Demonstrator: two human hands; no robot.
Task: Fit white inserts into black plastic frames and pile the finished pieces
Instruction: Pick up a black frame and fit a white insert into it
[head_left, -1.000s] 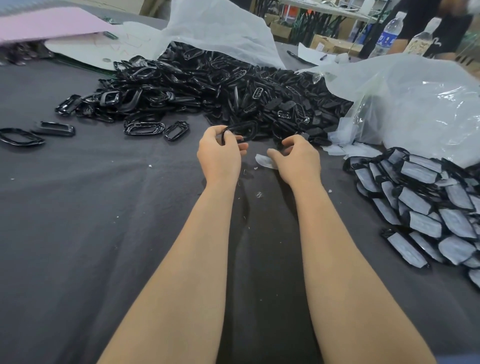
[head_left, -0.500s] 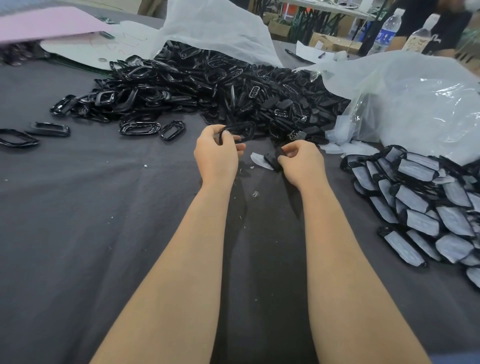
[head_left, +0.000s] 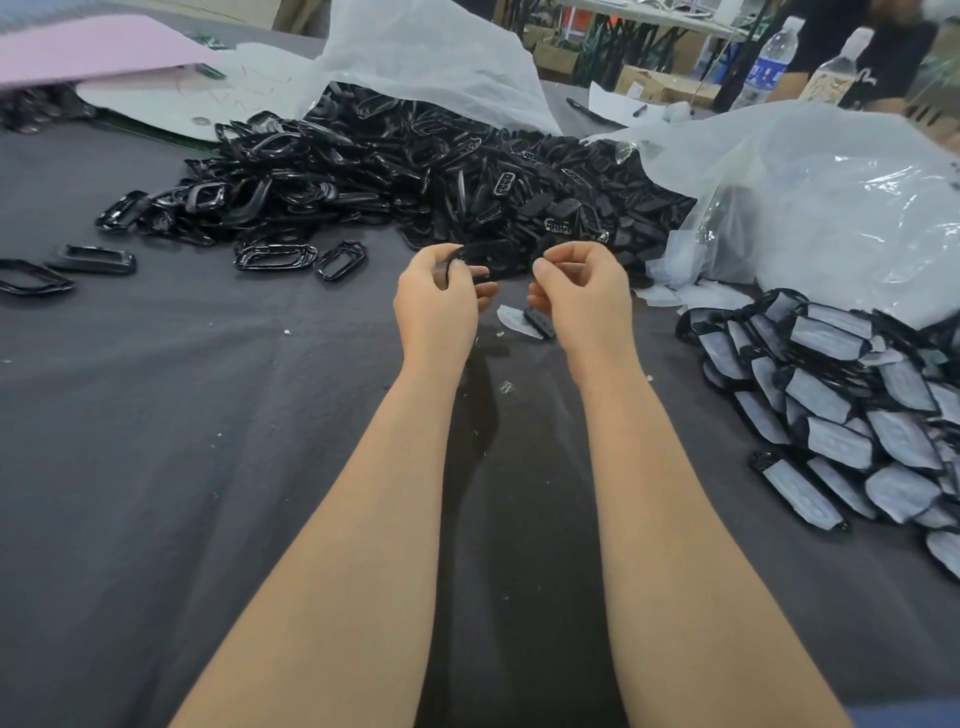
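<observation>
My left hand (head_left: 435, 304) grips the left end of a black plastic frame (head_left: 485, 258), held just above the grey cloth in front of the heap of loose black frames (head_left: 415, 171). My right hand (head_left: 584, 296) has its fingers curled, and thumb and forefinger pinch the frame's right end. Below the right hand's fingers a small black piece with holes (head_left: 540, 323) lies against a white insert (head_left: 511, 317) on the cloth; whether the fingers hold it I cannot tell. Finished pieces with white inserts (head_left: 841, 395) are piled at the right.
The table is covered by a grey cloth (head_left: 208, 415). Loose frames (head_left: 93, 260) lie scattered at the left. A clear plastic bag (head_left: 831, 208) bulges at the right rear, white sheeting (head_left: 431, 57) behind the heap. Two water bottles (head_left: 769, 62) and a person stand at the far right.
My right hand has risen from the cloth and come up to the frame's right end. My left hand has kept its grip on the frame and barely shifted.
</observation>
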